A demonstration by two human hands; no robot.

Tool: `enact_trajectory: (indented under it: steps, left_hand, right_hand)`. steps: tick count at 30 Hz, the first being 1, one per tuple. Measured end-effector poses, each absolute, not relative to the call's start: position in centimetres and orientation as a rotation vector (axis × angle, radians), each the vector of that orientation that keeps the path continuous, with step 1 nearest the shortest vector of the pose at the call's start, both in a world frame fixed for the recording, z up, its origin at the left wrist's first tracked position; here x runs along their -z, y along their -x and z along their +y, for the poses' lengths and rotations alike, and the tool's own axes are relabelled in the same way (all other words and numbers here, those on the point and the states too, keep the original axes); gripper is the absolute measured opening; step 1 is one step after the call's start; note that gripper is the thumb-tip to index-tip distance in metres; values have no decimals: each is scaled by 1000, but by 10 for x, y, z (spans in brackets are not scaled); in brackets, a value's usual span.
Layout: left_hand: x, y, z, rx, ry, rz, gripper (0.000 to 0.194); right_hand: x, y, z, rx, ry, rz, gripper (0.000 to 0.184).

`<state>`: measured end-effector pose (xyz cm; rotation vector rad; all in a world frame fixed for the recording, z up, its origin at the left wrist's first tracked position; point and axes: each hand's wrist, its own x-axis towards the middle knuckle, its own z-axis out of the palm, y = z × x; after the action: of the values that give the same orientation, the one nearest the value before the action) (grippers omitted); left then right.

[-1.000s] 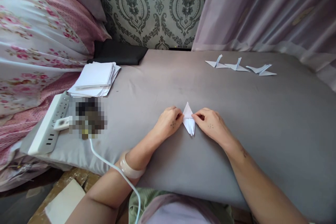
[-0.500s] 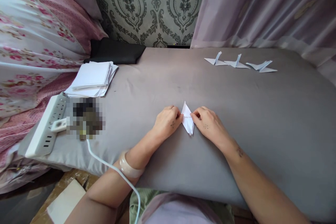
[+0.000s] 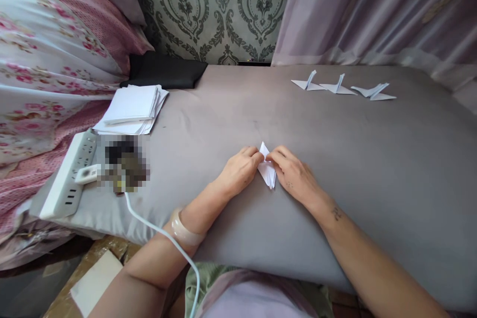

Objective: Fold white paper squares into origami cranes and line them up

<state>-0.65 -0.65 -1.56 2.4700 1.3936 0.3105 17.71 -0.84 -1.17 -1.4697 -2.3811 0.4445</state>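
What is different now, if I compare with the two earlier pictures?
The left hand and the right hand have moved inward, closer together, from the side corners of the folded paper towards its middle. Neither has let go. The three folded paper birds, paper stack and power strip stay where they were.

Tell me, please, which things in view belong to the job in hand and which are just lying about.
In the job:
folded white paper, pinched by the left hand and the right hand
three folded paper figures, apparently related
white paper stack, probably supply

Apparently just lying about:
power strip
white cable
black flat item
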Motion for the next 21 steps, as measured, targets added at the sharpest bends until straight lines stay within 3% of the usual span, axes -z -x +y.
enact_trajectory:
  steps: [7, 21]
  left_hand:
    - [1, 17, -11, -123, -2616, 1232, 33]
    - [-7, 19, -19, -107, -2583, 1227, 32]
  right_hand:
    - [4, -191, -9, -315, 1291, -2684, 39]
    - [-2, -200, -11, -426, 1492, -2590, 41]
